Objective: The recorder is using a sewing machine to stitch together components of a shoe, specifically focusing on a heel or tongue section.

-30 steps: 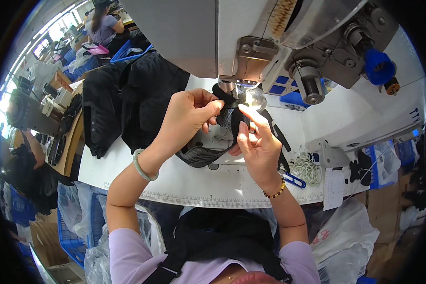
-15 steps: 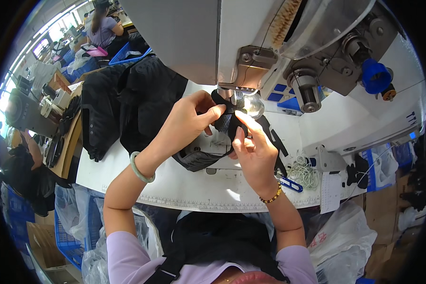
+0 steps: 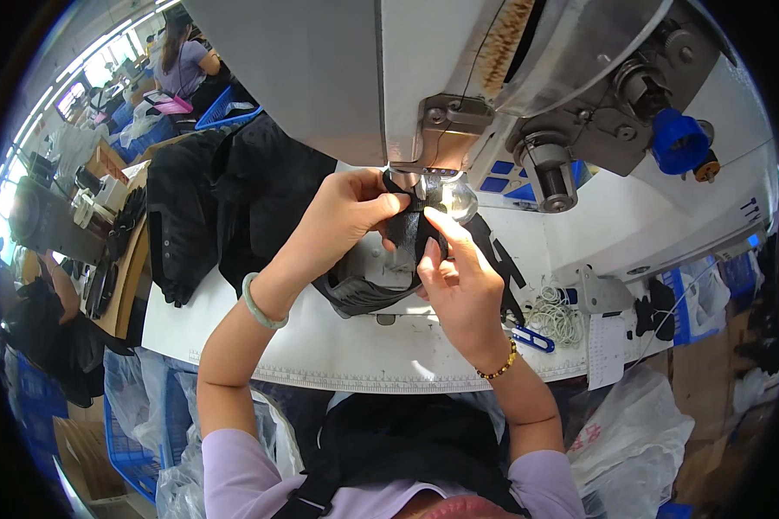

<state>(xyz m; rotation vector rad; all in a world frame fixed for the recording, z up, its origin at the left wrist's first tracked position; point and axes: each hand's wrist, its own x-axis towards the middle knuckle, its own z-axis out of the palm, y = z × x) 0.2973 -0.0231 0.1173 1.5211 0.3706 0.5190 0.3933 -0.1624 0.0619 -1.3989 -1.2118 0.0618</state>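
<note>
Under the needle area of a sewing machine [image 3: 446, 130] lies a black webbing strap [image 3: 404, 230] attached to a black fabric piece [image 3: 355, 294]. My left hand [image 3: 342, 212] is closed, thumb and fingers pinching the strap close to the presser foot. On the strap's near right side is my right hand [image 3: 463, 281], index finger stretched along the strap toward the foot, the other fingers curled in on the black material. Its fingers partly hide what they hold. The fabric piece curves round below both hands on the white table [image 3: 320, 350].
A large black bag body [image 3: 273, 195] lies at the left. Blue thread snips [image 3: 532, 338] and a tangle of pale cord [image 3: 556, 316] rest at the right. Blue crates [image 3: 134, 454] with plastic bags stand below the left edge. Another person [image 3: 182, 65] sits at the far left.
The whole view has shifted slightly. Both hands keep nearly the same hold on the strap at the presser foot, with only small finger movement.
</note>
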